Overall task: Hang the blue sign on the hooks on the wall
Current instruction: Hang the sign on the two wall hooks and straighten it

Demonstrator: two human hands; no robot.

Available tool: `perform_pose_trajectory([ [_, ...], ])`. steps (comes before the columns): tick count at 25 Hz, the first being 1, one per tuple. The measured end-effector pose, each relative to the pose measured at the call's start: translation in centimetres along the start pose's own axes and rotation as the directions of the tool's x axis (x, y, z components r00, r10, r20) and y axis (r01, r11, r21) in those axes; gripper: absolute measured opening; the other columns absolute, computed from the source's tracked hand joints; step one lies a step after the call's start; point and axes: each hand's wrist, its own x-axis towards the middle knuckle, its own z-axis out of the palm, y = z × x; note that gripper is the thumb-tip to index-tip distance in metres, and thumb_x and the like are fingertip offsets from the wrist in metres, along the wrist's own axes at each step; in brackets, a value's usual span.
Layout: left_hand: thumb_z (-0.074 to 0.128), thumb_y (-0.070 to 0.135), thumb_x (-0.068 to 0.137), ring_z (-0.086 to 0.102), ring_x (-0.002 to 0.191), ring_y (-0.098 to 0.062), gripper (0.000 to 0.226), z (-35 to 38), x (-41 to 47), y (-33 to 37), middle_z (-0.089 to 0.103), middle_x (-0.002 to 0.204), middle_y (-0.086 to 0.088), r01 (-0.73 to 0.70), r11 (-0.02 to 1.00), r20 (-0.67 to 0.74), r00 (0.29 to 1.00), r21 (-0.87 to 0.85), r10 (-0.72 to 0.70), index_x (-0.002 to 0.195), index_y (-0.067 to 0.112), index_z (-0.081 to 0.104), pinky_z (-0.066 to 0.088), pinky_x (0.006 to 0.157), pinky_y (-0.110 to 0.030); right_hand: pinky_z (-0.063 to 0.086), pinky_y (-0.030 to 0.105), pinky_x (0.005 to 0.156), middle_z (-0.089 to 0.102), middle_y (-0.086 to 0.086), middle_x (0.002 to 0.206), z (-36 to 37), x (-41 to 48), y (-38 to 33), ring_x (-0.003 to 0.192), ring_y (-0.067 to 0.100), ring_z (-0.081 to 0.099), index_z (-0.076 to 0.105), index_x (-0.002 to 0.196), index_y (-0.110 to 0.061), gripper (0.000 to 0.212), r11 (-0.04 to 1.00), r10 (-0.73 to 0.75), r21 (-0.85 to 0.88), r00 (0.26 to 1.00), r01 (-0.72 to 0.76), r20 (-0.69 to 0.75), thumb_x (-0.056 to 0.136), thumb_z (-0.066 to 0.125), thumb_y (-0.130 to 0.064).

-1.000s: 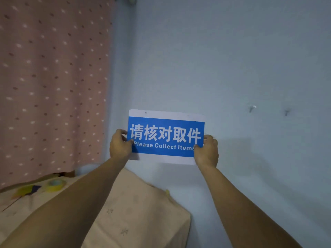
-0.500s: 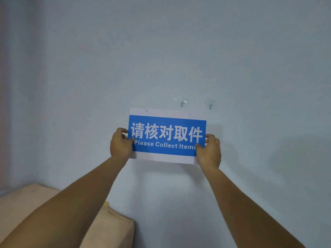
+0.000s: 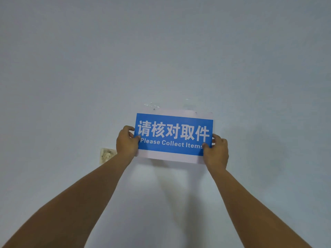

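Blue sign (image 3: 174, 135) sits flat against the pale wall (image 3: 161, 51), held up at arm's length by 2 bare hands. It is a rectangular card: a blue panel with white Chinese characters and the words "Please Collect Items" under them, framed by a white strip along the top and another along the bottom. It is slightly tilted, its right side a touch lower than its left.

Left hand (image 3: 126, 141) grips the sign's left edge around mid-height, thumb pressed on the blue face by the start of the English line and the fingers curled round behind the card. Right hand (image 3: 215, 152) has the lower right corner in the same sort of pinch, thumb on the front over the last letter of "Items", fingers wrapped behind. Both hands are closed on the card.

Along the white top strip I can see 2 small holes, one near the left (image 3: 154, 109) and one further right (image 3: 195, 113). Just above the top edge there are 2 clear adhesive hook pads on the wall, the left pad (image 3: 152, 105) glinting and the right pad (image 3: 187, 102) fainter. The hook prongs themselves are too small and blurred to make out, so I cannot tell whether they pass through the holes.

Low to the left, just beside the left wrist, a grubby cream wall socket (image 3: 107, 155) is set in the wall. The sign's shadow falls on the wall beneath it, between the forearms.
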Motion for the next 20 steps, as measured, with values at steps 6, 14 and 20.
perform_pose_trajectory([
  [6,0.070,0.015,0.090,0.066,0.094,-0.028,0.023,3.5,3.7,-2.1,0.064,0.103,-0.010,0.039,0.998,0.027,0.999,-0.049,-0.038,0.108,0.020,0.058,0.058,0.083,-0.048,0.049,0.038,0.083,0.054,0.008,0.124,3.1,3.4,1.3,0.101,0.027,0.064,0.056,0.134,-0.017,0.044,1.000,-0.019,-0.019,1.000,0.019,0.000,0.090,0.065,-0.017],
  [14,0.070,0.018,0.092,0.064,0.104,-0.026,0.023,4.7,6.1,-3.7,0.063,0.116,-0.006,0.040,0.997,0.040,0.998,-0.071,-0.037,0.107,0.024,0.054,0.058,0.088,-0.047,0.048,0.033,0.085,0.053,0.008,0.125,5.6,4.8,2.2,0.105,0.023,0.062,0.053,0.138,-0.017,0.047,0.999,-0.037,-0.009,0.999,0.037,0.013,0.093,0.065,-0.020],
  [20,0.071,0.017,0.091,0.064,0.100,-0.026,0.022,4.1,5.9,-4.6,0.063,0.110,-0.004,0.032,0.998,0.047,0.998,-0.053,-0.029,0.107,0.022,0.057,0.058,0.087,-0.048,0.048,0.030,0.082,0.054,0.007,0.124,5.8,3.4,3.0,0.100,0.017,0.060,0.052,0.139,-0.017,0.050,0.999,-0.039,0.001,0.999,0.039,0.020,0.092,0.067,-0.022],
])
